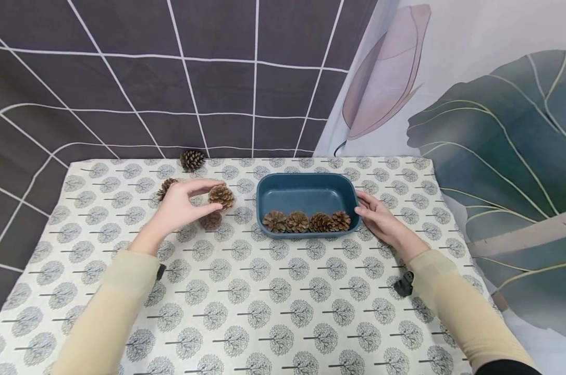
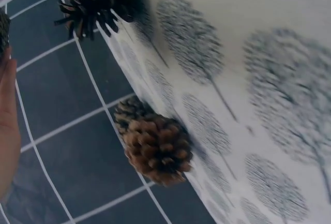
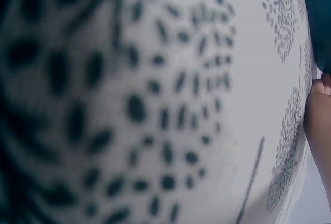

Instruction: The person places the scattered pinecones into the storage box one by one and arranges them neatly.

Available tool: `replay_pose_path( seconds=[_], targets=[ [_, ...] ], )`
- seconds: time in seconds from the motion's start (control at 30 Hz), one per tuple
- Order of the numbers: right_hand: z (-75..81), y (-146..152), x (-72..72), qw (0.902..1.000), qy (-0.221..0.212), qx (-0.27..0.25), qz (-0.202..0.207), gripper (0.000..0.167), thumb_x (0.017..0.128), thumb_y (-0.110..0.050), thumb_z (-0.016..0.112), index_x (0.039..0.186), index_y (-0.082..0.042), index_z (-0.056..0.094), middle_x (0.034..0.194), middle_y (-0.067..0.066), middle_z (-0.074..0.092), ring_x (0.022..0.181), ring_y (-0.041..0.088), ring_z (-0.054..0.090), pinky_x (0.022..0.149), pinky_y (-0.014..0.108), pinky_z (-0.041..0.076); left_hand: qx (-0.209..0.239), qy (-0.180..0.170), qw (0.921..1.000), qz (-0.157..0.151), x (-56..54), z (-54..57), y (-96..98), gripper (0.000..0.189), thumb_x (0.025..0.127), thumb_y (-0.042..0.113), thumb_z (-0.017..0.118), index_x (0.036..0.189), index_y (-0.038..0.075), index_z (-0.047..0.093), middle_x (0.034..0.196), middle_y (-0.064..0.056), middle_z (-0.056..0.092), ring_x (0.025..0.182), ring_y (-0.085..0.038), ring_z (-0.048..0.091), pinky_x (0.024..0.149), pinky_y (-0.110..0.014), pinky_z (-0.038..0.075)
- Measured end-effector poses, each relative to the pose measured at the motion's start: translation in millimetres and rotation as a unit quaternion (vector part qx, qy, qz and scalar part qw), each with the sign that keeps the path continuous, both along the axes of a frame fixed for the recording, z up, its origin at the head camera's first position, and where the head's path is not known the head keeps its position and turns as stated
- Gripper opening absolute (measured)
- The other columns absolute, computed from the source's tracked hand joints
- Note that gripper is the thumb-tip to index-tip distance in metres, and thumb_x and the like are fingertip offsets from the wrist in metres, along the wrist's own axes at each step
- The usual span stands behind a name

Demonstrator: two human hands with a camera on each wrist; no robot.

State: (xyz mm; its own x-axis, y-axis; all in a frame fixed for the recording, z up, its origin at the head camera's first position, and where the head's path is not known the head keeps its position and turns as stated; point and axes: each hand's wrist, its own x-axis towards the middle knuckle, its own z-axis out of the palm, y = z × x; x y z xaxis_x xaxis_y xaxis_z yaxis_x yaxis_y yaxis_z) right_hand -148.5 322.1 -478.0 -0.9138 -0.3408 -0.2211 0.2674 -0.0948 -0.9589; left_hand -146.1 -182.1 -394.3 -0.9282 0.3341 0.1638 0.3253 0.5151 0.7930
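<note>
My left hand (image 1: pixel 182 204) pinches a brown pine cone (image 1: pixel 221 196) between thumb and fingers, to the left of a dark blue rectangular tub (image 1: pixel 306 179). A second pine cone (image 1: pixel 211 221) lies on the cloth just below the held one in the head view. Behind the hand, another pine cone (image 1: pixel 165 188) is partly hidden. My right hand (image 1: pixel 379 217) holds the tub's right end, thumb at the rim and fingers along the outer wall. Several pine cones (image 1: pixel 297 222) sit in a row along the tub's near side. In the left wrist view, part of the left hand (image 2: pixel 8 125) shows.
A darker pine cone (image 1: pixel 192 160) lies at the table's back edge, by the dark gridded backdrop (image 1: pixel 222 88). The tabletop wears a white cloth (image 1: pixel 236 344) with a tree print. To the right hangs a curtain (image 1: pixel 452 31) with leaf patterns.
</note>
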Motion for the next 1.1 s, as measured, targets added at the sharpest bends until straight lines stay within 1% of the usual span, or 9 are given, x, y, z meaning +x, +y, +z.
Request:
replay_pose_path(
  seconds=[0.1, 0.17, 0.27, 0.33, 0.53, 0.67, 0.83, 0.93, 1.1],
  targets=[
    [-0.5, -0.3, -0.1, 1.0, -0.001, 0.002, -0.003, 0.051, 0.106, -0.001, 0.057, 0.153, -0.015, 0.044, 0.14, -0.014, 0.057, 0.129, 0.001, 0.055, 0.112, 0.009, 0.045, 0.0, -0.002, 1.0, -0.001, -6.4, 1.9, 8.5, 0.052, 0.088, 0.01, 0.086, 0.137, 0.004, 0.069, 0.141, -0.019, 0.069, 0.13, -0.04, 0.067, 0.117, -0.046, 0.052],
    [-0.3, 0.0, 0.0, 1.0, -0.001, 0.005, -0.002, 0.054, 0.106, -0.002, 0.057, 0.157, -0.011, 0.04, 0.14, -0.014, 0.056, 0.13, 0.001, 0.055, 0.113, 0.009, 0.044, 0.001, -0.004, 1.0, -0.002, -10.9, 2.4, 14.3, 0.053, 0.089, 0.011, 0.086, 0.138, 0.004, 0.069, 0.143, -0.019, 0.069, 0.131, -0.04, 0.066, 0.118, -0.052, 0.051],
    [0.1, 0.0, 0.2, 1.0, -0.002, 0.01, -0.002, 0.06, 0.106, -0.002, 0.057, 0.161, -0.005, 0.034, 0.141, -0.015, 0.056, 0.13, 0.0, 0.055, 0.114, 0.01, 0.043, 0.006, -0.002, 0.9999, -0.011, -16.9, 3.2, 24.0, 0.053, 0.088, 0.011, 0.086, 0.138, 0.004, 0.069, 0.142, -0.019, 0.069, 0.132, -0.04, 0.065, 0.118, -0.052, 0.051],
    [-0.5, 0.4, 0.0, 1.0, -0.003, 0.009, -0.001, 0.062, 0.106, -0.003, 0.058, 0.162, -0.004, 0.033, 0.141, -0.014, 0.055, 0.131, 0.001, 0.054, 0.115, 0.01, 0.042, 0.006, 0.005, 0.9998, -0.018, -21.5, 2.3, 30.7, 0.053, 0.087, 0.011, 0.087, 0.137, 0.003, 0.069, 0.141, -0.019, 0.069, 0.131, -0.039, 0.066, 0.118, -0.051, 0.052],
    [-1.7, 1.0, -0.8, 1.0, 0.003, 0.004, 0.004, 0.054, 0.106, -0.004, 0.059, 0.157, -0.012, 0.042, 0.142, -0.014, 0.056, 0.131, 0.002, 0.054, 0.113, 0.01, 0.043, 0.008, 0.012, 0.9993, -0.035, -32.1, 0.3, 53.8, 0.054, 0.085, 0.012, 0.089, 0.136, 0.006, 0.071, 0.14, -0.016, 0.071, 0.129, -0.036, 0.069, 0.117, -0.049, 0.054],
    [-2.2, 1.5, -1.1, 1.0, 0.006, 0.002, 0.001, 0.053, 0.106, -0.002, 0.058, 0.156, -0.012, 0.042, 0.142, -0.013, 0.056, 0.13, 0.002, 0.055, 0.112, 0.009, 0.044, 0.007, 0.013, 0.9988, -0.047, -36.6, -0.5, 69.9, 0.053, 0.086, 0.014, 0.089, 0.135, 0.006, 0.071, 0.139, -0.016, 0.072, 0.13, -0.035, 0.069, 0.117, -0.047, 0.054],
    [-1.0, 0.8, -0.7, 1.0, 0.005, 0.0, 0.001, 0.056, 0.106, -0.002, 0.057, 0.159, -0.009, 0.039, 0.142, -0.013, 0.055, 0.131, 0.001, 0.054, 0.112, 0.009, 0.044, 0.006, 0.02, 0.997, -0.075, -41.1, -2.4, 88.2, 0.053, 0.086, 0.014, 0.088, 0.135, 0.003, 0.071, 0.138, -0.017, 0.072, 0.13, -0.036, 0.068, 0.116, -0.046, 0.054],
    [0.0, 0.7, -0.1, 1.0, 0.004, 0.007, 0.003, 0.061, 0.106, -0.003, 0.057, 0.162, -0.005, 0.033, 0.143, -0.013, 0.054, 0.132, 0.001, 0.053, 0.114, 0.011, 0.043, -0.01, 0.025, 0.9959, -0.086, -44.3, -5.5, 96.6, 0.054, 0.086, 0.016, 0.089, 0.135, 0.004, 0.071, 0.138, -0.016, 0.072, 0.131, -0.035, 0.068, 0.117, -0.047, 0.054],
    [1.4, 0.1, 0.7, 0.9998, -0.004, 0.021, 0.004, 0.066, 0.106, -0.006, 0.058, 0.164, -0.004, 0.029, 0.143, -0.015, 0.053, 0.133, 0.001, 0.052, 0.12, 0.014, 0.04, -0.058, 0.03, 0.9928, -0.101, -50.5, -11.7, 106.0, 0.055, 0.086, 0.025, 0.09, 0.136, 0.008, 0.071, 0.138, -0.014, 0.073, 0.131, -0.033, 0.066, 0.12, -0.05, 0.05]
  ],
)
